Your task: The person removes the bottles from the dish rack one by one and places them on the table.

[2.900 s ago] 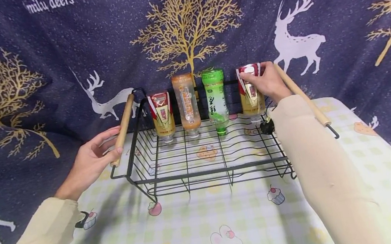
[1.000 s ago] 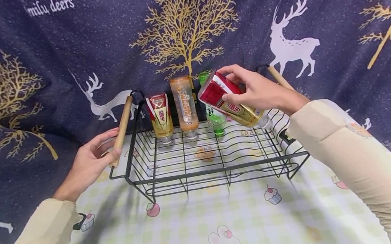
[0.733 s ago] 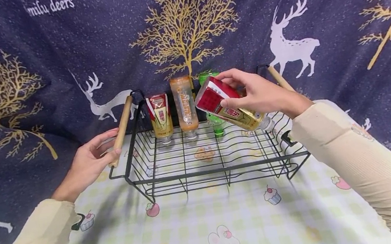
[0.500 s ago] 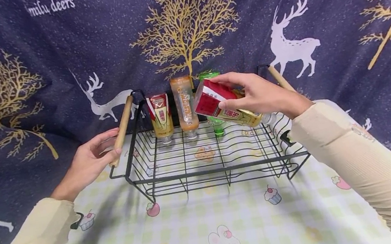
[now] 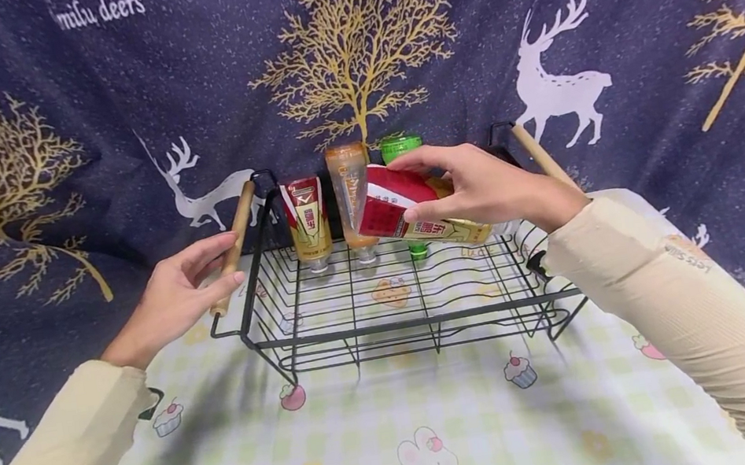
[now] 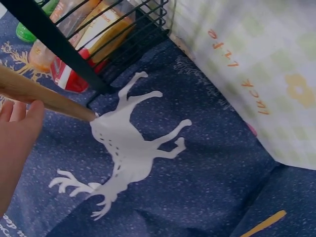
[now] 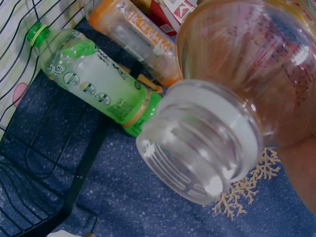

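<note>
My right hand grips a red-and-gold labelled bottle and holds it almost level above the back of a black wire rack. The bottle's clear neck has no cap and points right. Three bottles stand upside down along the rack's back: a red-and-gold one, an orange one and a green one. The held bottle partly hides the green one. My left hand rests with relaxed fingers against the rack's left wooden handle.
The rack stands on a pale checked cloth with cartoon prints. A second wooden handle rises at the rack's right end behind my right wrist. A dark blue curtain with deer and gold trees hangs close behind.
My right hand lifted the bottle out of the rack's right end, tipped it from upright to nearly level and carried it left. The left hand shifted slightly along its handle.
</note>
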Available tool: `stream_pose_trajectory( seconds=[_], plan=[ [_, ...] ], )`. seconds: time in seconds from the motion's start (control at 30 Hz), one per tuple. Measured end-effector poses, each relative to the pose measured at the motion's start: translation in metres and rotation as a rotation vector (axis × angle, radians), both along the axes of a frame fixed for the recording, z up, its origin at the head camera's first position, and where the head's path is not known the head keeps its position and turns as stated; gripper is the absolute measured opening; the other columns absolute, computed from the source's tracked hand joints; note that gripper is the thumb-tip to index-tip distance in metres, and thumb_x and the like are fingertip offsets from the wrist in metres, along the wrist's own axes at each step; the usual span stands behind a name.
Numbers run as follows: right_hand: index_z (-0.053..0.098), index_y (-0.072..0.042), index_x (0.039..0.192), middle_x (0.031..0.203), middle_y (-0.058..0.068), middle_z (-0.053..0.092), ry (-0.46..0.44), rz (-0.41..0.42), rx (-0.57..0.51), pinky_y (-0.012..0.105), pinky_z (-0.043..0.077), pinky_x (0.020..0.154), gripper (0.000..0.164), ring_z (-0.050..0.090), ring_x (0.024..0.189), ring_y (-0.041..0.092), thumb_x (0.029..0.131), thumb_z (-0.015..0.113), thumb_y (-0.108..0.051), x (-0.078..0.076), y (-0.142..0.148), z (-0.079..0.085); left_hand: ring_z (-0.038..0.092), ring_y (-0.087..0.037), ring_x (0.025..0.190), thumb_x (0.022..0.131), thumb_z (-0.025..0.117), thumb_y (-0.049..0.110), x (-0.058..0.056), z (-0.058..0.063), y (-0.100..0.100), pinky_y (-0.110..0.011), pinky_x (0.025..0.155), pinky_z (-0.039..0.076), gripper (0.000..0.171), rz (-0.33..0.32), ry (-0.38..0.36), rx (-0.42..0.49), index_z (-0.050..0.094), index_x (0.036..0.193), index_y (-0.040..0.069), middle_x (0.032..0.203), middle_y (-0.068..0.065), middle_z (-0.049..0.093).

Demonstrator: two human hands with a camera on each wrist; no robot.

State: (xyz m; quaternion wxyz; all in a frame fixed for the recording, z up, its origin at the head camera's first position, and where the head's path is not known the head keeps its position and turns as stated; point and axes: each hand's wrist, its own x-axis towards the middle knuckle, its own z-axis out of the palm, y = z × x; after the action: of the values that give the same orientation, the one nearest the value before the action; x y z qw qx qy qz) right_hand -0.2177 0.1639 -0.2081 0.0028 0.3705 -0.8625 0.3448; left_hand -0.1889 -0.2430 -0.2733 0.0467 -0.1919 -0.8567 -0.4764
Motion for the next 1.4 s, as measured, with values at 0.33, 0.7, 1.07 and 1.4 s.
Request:
stream_pose_trajectory(
  seconds=[0.33,0.7,1.07,1.4],
  plan=[
    [0.050,-0.009,0.143,0.138,0.008,0.056,-0.043,-0.005,0.024,0.040,0.055,0.086,0.061,0.061,0.110,0.021,0.089,0.078,-0.021,0.003,-0.010,0.004,0.045,-0.023,0.137,0.093,0.074,0.017,-0.004,0.021,0.018,-0.024,0.110,0.039,0.057,-0.012,-0.003,-0.061,0.053,0.145,0.010,0.146,-0.007,0.053],
    [0.052,-0.007,0.141,0.133,0.007,0.058,-0.020,0.044,0.056,0.036,0.054,0.083,0.064,0.062,0.102,0.016,0.087,0.081,-0.025,0.009,-0.023,0.006,0.040,-0.029,0.141,0.092,0.074,0.016,-0.004,0.041,0.052,-0.042,0.115,0.034,0.064,-0.182,-0.036,-0.110,0.046,0.149,0.006,0.153,-0.008,0.044],
    [0.061,-0.006,0.135,0.124,0.005,0.060,0.067,0.139,0.068,0.033,0.053,0.079,0.061,0.056,0.100,0.016,0.083,0.084,-0.028,0.006,-0.033,-0.001,0.042,-0.024,0.140,0.088,0.079,0.023,-0.002,0.057,0.086,-0.042,0.115,0.035,0.074,-0.271,-0.049,-0.154,0.043,0.151,0.009,0.152,-0.007,0.045],
    [0.062,-0.007,0.134,0.124,0.002,0.060,0.075,0.165,0.098,0.033,0.052,0.080,0.061,0.056,0.100,0.015,0.083,0.084,-0.033,0.010,-0.042,-0.001,0.049,-0.025,0.133,0.084,0.083,0.023,-0.001,0.061,0.098,-0.041,0.111,0.041,0.072,-0.307,-0.015,-0.213,0.049,0.146,0.006,0.147,-0.007,0.050]
  ],
)
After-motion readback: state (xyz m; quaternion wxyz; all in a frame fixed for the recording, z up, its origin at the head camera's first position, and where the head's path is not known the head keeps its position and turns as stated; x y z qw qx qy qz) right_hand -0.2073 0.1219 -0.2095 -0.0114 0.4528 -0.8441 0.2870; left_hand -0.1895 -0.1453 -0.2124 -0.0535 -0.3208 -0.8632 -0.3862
